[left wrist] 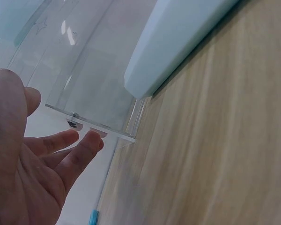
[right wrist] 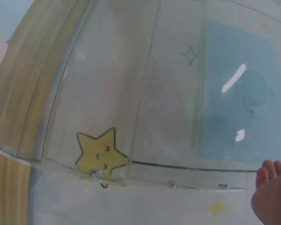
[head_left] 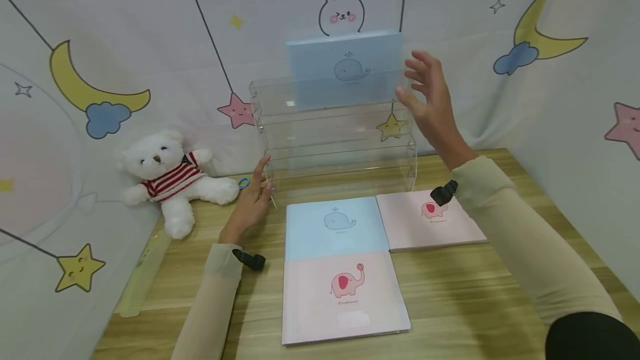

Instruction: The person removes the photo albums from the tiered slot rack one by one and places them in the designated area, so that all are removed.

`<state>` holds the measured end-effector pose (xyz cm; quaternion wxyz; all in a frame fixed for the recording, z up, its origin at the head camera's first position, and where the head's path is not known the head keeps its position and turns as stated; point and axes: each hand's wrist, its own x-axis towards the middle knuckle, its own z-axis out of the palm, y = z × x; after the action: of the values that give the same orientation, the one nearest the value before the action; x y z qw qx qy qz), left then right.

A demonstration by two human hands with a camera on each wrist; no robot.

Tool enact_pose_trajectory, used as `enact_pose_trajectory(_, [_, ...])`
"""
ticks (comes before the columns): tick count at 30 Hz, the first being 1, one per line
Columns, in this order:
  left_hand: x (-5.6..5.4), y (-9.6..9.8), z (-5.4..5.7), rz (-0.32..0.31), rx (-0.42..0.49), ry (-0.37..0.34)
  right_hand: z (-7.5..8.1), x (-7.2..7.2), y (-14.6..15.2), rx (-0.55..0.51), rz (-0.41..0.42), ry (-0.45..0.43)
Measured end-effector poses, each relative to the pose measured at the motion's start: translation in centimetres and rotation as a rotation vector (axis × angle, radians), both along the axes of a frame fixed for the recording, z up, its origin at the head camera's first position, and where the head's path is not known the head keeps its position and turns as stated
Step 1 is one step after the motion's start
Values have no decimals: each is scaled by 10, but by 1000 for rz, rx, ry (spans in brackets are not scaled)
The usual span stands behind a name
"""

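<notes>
A clear acrylic tiered rack (head_left: 320, 160) stands at the back of the table. In its top tier a light blue book (head_left: 315, 68) with a whale on its cover stands upright. My left hand (head_left: 250, 207) is at the rack's lower left side, fingers extended, with its fingertips right at the side panel in the left wrist view. Beside the blue book's right edge, my right hand (head_left: 430, 93) is raised with relaxed fingers and holds nothing. In front of the rack lie another blue whale book (head_left: 310, 232), a pink elephant book (head_left: 310, 304) and a second pink elephant book (head_left: 405, 221).
To the left sits a white teddy bear (head_left: 150, 163) in a striped shirt. A pale green comb (head_left: 142, 276) lies near the table's left edge, and a small blue ring (head_left: 244, 183) is beside the bear. A cloth printed with moons and stars hangs behind the table.
</notes>
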<state>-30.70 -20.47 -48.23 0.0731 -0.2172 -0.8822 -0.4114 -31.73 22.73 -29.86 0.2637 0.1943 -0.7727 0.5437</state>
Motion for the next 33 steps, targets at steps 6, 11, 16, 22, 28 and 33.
enact_pose_trajectory(6, [1,0,1,7,-1,2,9,-9,0,18,-21,-19])
enact_pose_trajectory(11, [0,-1,1,5,-7,2,15,-19,0,73,-67,-44])
enact_pose_trajectory(16, [0,-1,0,-1,-13,9,23,-30,-1,117,-98,-51])
enact_pose_trajectory(22, [1,-1,2,-1,-6,10,33,-37,-1,156,-118,-96])
enact_pose_trajectory(28, [1,-1,2,4,-8,19,38,-43,0,197,-109,-165])
enact_pose_trajectory(33, [2,0,3,12,-12,16,45,-47,-2,225,-104,-199])
